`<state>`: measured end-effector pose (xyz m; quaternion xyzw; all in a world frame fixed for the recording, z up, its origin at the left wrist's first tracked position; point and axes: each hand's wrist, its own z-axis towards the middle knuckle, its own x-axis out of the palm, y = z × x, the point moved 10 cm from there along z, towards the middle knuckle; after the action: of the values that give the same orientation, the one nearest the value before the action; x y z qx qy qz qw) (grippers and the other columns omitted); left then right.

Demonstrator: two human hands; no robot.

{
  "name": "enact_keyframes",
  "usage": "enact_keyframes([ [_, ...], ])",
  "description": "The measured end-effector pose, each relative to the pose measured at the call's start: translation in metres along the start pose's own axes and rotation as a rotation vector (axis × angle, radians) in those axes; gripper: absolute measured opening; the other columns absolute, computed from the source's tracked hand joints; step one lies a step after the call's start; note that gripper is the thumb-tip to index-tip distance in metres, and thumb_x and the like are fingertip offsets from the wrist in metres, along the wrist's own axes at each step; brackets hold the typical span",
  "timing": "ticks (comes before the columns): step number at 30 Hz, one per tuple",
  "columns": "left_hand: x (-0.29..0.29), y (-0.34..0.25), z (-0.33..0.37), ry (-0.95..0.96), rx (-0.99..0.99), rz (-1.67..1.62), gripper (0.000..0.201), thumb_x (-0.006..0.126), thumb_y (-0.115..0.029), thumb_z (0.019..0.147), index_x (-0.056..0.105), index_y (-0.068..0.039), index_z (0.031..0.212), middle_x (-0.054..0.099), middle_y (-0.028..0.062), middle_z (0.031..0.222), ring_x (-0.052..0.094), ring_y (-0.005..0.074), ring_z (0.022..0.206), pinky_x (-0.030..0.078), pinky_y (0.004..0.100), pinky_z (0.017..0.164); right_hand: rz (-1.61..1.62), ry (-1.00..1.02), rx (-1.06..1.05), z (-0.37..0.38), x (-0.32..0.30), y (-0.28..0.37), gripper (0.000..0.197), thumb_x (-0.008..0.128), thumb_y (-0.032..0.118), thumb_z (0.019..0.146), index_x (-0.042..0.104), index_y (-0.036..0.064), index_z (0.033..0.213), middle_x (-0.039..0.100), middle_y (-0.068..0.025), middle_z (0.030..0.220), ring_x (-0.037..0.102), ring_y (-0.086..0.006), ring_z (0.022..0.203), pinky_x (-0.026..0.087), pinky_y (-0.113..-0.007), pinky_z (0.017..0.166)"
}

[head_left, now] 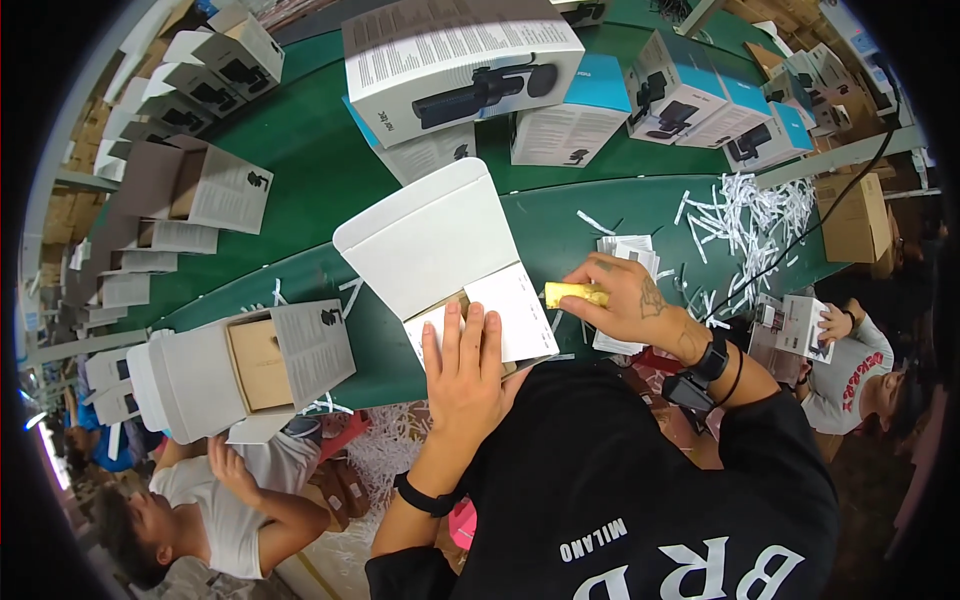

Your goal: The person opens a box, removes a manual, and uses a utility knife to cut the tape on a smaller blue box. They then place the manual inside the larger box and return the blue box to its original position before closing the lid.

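An opened white cardboard box point(425, 240) lies before me, its lid folded back away from me. My left hand point(466, 365) presses on the box with fingers stretched out flat, on a white printed leaflet or panel point(505, 310); the thumb is toward the box's near right edge. Brown cardboard shows between the fingers and the lid. Just right of the box, my right hand point(625, 300) is closed around a short yellow object point(565, 294), like a stubby handle; its exact kind is unclear. Beneath that hand lies a stack of printed white leaflets point(632, 248), partly hidden.
Printed product boxes point(470, 75) stand at the back of the green table point(300, 190), with a row of open boxes point(215, 185) at left. Another open box point(265, 365) sits left of mine. Shredded paper point(750, 215) lies right, near a black cable point(850, 185). Co-workers flank me.
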<state>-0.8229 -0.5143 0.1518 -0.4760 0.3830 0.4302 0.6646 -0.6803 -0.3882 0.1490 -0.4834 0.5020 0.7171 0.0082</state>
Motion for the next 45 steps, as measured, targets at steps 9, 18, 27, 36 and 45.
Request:
enact_keyframes([
  [9,0.001,-0.004,0.008,0.077,-0.027,-0.001,0.082,0.081,-0.040,0.080,0.050,0.009,0.138,0.040,0.0247,0.157,0.035,0.0478,0.146,0.023,0.0647,0.116,-0.003,-0.015,0.004,0.007,-0.002,0.003,0.024,0.078,0.024,0.087,0.069,0.0039,0.097,0.067,-0.0105,0.087,0.069,-0.0269,0.073,0.053,-0.035,0.065],
  [18,0.003,-0.001,0.008,0.023,-0.005,0.025,0.069,0.077,-0.040,0.081,0.060,0.005,0.131,0.047,0.0211,0.153,0.040,0.0394,0.145,0.028,0.0647,0.114,0.004,-0.042,-0.006,0.010,-0.003,-0.007,0.024,0.080,0.023,0.086,0.069,0.0034,0.096,0.068,-0.0101,0.086,0.068,-0.0265,0.073,0.053,-0.035,0.065],
  [27,0.008,-0.002,0.006,0.028,-0.006,0.041,0.071,0.078,-0.039,0.081,0.058,0.005,0.133,0.047,0.0204,0.153,0.040,0.0398,0.145,0.031,0.0650,0.112,0.026,-0.077,-0.045,0.014,0.001,-0.009,0.025,0.081,0.022,0.085,0.069,0.0025,0.095,0.068,-0.0102,0.085,0.067,-0.0256,0.069,0.052,-0.034,0.062],
  [36,0.010,0.000,0.006,0.023,-0.009,0.023,0.073,0.079,-0.041,0.081,0.057,0.005,0.133,0.049,0.0194,0.153,0.042,0.0400,0.144,0.027,0.0631,0.115,-0.058,-0.217,-0.251,0.011,0.007,0.001,0.027,0.083,0.018,0.084,0.065,0.0013,0.096,0.064,-0.0080,0.071,0.064,-0.0226,0.057,0.047,-0.028,0.052],
  [45,0.013,0.001,0.005,0.010,-0.035,0.023,0.074,0.080,-0.041,0.080,0.057,0.004,0.134,0.047,0.0188,0.154,0.040,0.0389,0.146,0.028,0.0626,0.115,-0.001,0.076,-0.053,0.030,0.033,-0.008,0.027,0.084,0.020,0.081,0.065,0.0039,0.092,0.067,-0.0106,0.073,0.068,-0.0268,0.062,0.052,-0.032,0.056],
])
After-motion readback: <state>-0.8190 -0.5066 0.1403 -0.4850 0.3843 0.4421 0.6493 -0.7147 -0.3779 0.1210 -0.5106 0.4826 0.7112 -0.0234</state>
